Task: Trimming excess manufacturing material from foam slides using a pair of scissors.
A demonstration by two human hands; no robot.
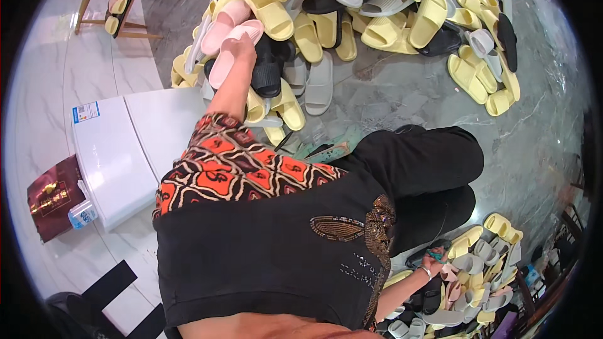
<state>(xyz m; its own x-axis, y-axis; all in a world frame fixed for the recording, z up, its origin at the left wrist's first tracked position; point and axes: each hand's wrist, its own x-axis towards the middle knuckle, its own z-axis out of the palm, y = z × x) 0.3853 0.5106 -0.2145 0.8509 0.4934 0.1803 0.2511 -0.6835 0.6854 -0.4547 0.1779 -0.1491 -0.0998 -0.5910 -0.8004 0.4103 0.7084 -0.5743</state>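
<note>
My left hand [243, 49], reaching forward from a red-and-black patterned sleeve, is closed on a pink slipper [251, 30] at the left side of a large slipper pile. A second pink slipper [225, 27] lies against it, and another pink sole [222, 67] shows beside my wrist. Black slippers [267, 75] lie just right of that hand. At the lower right, my right hand [434, 260], with a bracelet at the wrist, is closed around a small teal-green thing, too small to make out. A black slipper [419, 255] is beside its fingers, above a second pile.
Yellow slippers [430, 20] and grey ones [319, 85] fill the far pile on the grey floor. A white box [110, 150] stands at left near a dark red bag [56, 198]. A wooden-legged stool [129, 3] is far left. My black-trousered legs [427, 160] extend right.
</note>
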